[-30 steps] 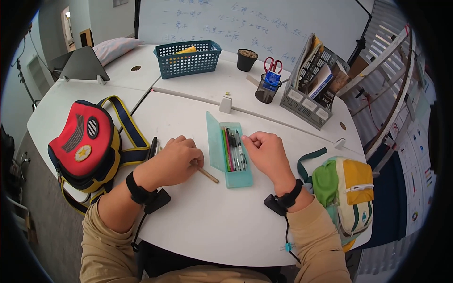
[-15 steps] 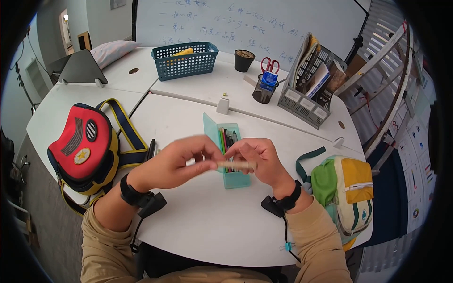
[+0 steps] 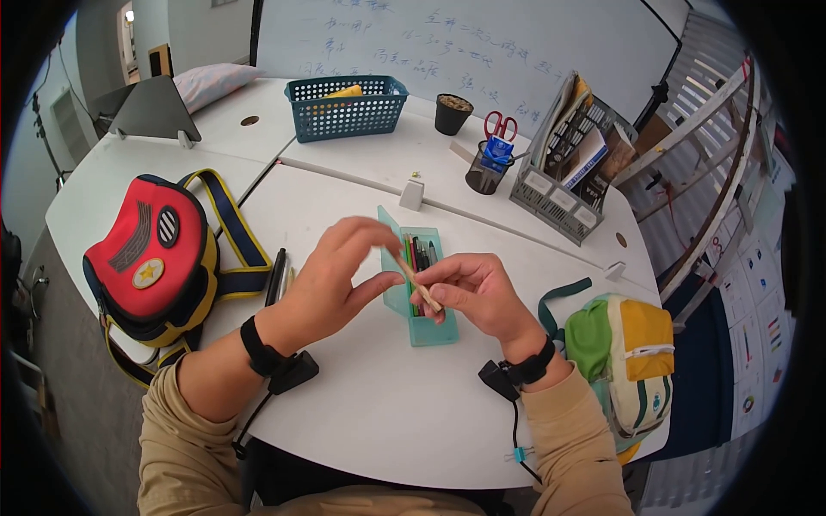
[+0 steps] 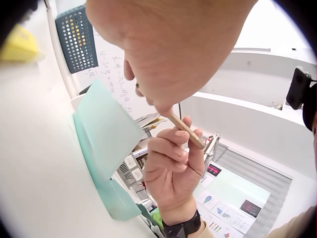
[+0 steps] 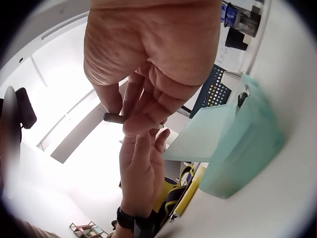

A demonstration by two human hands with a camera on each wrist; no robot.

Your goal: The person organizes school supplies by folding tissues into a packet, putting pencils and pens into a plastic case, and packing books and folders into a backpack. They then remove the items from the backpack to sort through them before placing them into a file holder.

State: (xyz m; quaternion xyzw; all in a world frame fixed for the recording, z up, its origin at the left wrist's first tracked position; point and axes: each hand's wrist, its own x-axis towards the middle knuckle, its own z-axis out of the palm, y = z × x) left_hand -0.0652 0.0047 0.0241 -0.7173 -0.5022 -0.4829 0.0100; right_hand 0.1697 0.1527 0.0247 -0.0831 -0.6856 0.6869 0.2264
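A slim, light wooden pencil [image 3: 423,292] slants between my two hands over the pencil case. My right hand [image 3: 480,297] pinches its lower part between thumb and fingers; the right wrist view shows one end of the pencil [image 5: 114,118] sticking out past the thumb. My left hand [image 3: 323,279] is at the upper end, its thumb apart from the extended fingers, and its fingertips are right at the pencil in the left wrist view. The translucent teal pencil case [image 3: 434,333] lies with its lid [image 4: 106,131] raised, holding several pens and pencils [image 3: 411,249], partly hidden by my hands.
At left lies a red and navy backpack [image 3: 146,249], with a black pen [image 3: 275,277] beside its strap. A green, cream and yellow backpack [image 3: 632,361] is at right. Farther back stand a perforated basket [image 3: 344,116], a plant pot [image 3: 452,113], a pen holder [image 3: 483,178] and a grey file rack [image 3: 555,205].
My left hand has lifted the pencil from the table and brought it over the case to my right hand, which now pinches it. The pencil has swung from level to slanted.
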